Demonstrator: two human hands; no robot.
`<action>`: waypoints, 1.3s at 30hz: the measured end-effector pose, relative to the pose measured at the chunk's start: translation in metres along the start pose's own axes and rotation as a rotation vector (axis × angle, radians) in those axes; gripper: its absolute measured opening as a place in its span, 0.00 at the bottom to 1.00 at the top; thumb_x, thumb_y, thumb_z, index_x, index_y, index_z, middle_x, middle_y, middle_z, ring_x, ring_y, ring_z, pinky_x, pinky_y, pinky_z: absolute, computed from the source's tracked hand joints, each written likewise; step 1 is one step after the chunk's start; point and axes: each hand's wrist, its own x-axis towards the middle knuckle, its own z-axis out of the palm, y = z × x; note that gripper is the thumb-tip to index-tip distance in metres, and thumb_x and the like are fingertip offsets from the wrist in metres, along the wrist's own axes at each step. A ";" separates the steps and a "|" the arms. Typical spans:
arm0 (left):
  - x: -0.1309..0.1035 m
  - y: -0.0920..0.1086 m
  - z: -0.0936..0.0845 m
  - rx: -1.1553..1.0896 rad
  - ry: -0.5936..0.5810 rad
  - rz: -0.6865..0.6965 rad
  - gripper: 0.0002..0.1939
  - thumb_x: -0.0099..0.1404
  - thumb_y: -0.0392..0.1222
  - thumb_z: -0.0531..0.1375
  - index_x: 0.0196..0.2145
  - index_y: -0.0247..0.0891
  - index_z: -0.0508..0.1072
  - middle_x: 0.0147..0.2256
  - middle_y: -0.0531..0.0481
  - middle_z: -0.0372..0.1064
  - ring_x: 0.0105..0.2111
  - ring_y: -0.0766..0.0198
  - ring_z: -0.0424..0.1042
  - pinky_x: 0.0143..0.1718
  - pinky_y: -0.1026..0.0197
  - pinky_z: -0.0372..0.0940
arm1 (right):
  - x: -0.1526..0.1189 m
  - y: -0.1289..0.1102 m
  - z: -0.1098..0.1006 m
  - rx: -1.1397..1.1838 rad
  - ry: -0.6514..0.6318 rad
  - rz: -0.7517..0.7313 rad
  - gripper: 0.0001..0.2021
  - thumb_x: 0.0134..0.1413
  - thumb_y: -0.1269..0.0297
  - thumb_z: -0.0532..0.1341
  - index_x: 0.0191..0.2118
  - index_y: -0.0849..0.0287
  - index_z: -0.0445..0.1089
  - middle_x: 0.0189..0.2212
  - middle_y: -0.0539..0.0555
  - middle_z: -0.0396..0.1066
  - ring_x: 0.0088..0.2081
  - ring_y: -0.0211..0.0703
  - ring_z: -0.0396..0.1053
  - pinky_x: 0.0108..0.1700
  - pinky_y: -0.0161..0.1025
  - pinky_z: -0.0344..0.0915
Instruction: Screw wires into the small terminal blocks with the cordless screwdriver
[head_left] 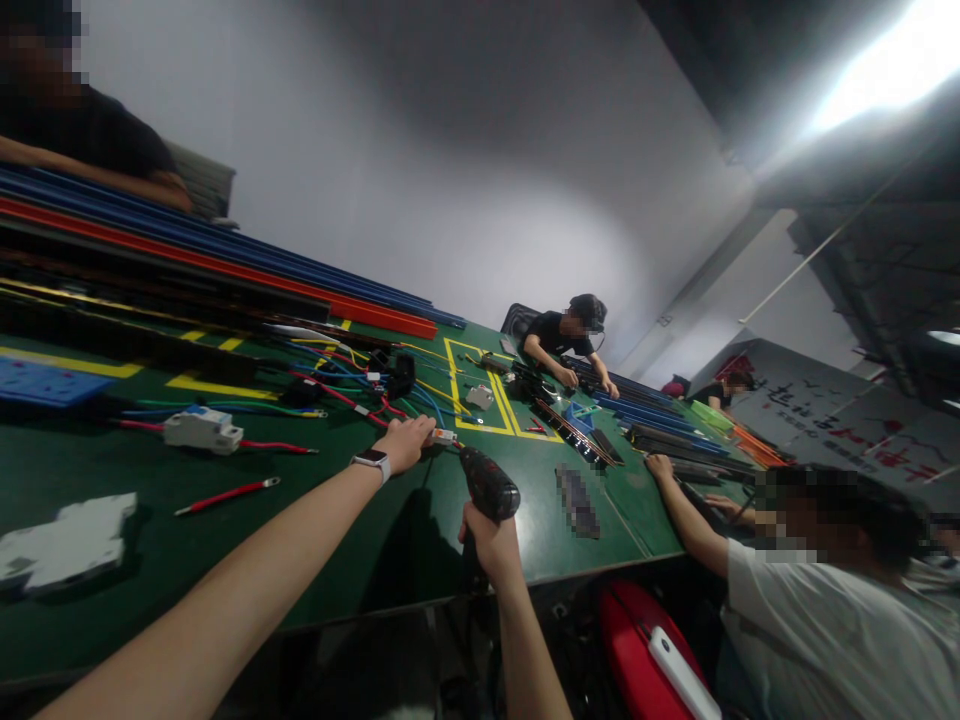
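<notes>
In the head view my right hand (pixel 495 545) is wrapped round the grip of a black cordless drill (pixel 489 485). The drill's nose points away from me, close to a small white device (pixel 445 437) that looks like a circuit breaker. My left hand (pixel 405 445), with a watch on its wrist, is closed on that device and hides most of it. Red, blue and green wires (pixel 360 405) lie just beyond my left hand. Whether the drill's tip touches the device I cannot tell.
A white breaker (pixel 202 430) with red leads and another white breaker (pixel 67 540) lie left on the green table (pixel 330 560). A short red cable (pixel 225 497) lies between them. Blue and orange trunking (pixel 225 250) runs along the back. Other people sit around the table.
</notes>
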 end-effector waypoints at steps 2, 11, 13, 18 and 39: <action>0.000 0.000 0.000 0.003 0.002 0.004 0.11 0.68 0.37 0.48 0.47 0.42 0.63 0.48 0.42 0.65 0.48 0.51 0.67 0.46 0.49 0.55 | 0.000 0.002 0.000 -0.004 0.004 0.003 0.13 0.50 0.64 0.58 0.17 0.58 0.67 0.16 0.51 0.67 0.22 0.40 0.65 0.29 0.35 0.61; 0.000 -0.001 0.000 -0.018 0.012 0.005 0.11 0.68 0.38 0.48 0.46 0.42 0.64 0.48 0.41 0.66 0.48 0.52 0.67 0.46 0.49 0.55 | 0.003 0.006 0.000 -0.019 0.020 0.009 0.11 0.49 0.64 0.58 0.18 0.58 0.66 0.15 0.50 0.66 0.21 0.40 0.65 0.27 0.36 0.61; 0.000 -0.001 0.001 -0.011 0.019 0.006 0.11 0.68 0.37 0.48 0.46 0.42 0.64 0.48 0.41 0.66 0.48 0.52 0.67 0.47 0.49 0.55 | 0.003 0.007 0.000 -0.011 0.018 0.004 0.10 0.49 0.64 0.58 0.20 0.58 0.66 0.15 0.50 0.67 0.21 0.40 0.65 0.27 0.36 0.61; -0.001 -0.001 0.001 -0.005 0.025 0.014 0.12 0.66 0.35 0.49 0.46 0.42 0.64 0.48 0.42 0.66 0.49 0.52 0.67 0.47 0.49 0.55 | 0.003 0.008 -0.001 0.012 -0.005 -0.001 0.09 0.50 0.66 0.59 0.21 0.58 0.67 0.16 0.51 0.68 0.21 0.40 0.65 0.27 0.36 0.62; -0.001 -0.001 -0.004 -0.035 -0.019 -0.004 0.16 0.65 0.35 0.51 0.50 0.45 0.66 0.50 0.43 0.63 0.48 0.53 0.67 0.47 0.49 0.54 | 0.002 0.005 -0.001 -0.017 -0.001 0.030 0.10 0.49 0.64 0.58 0.21 0.59 0.67 0.16 0.51 0.68 0.21 0.40 0.66 0.28 0.35 0.62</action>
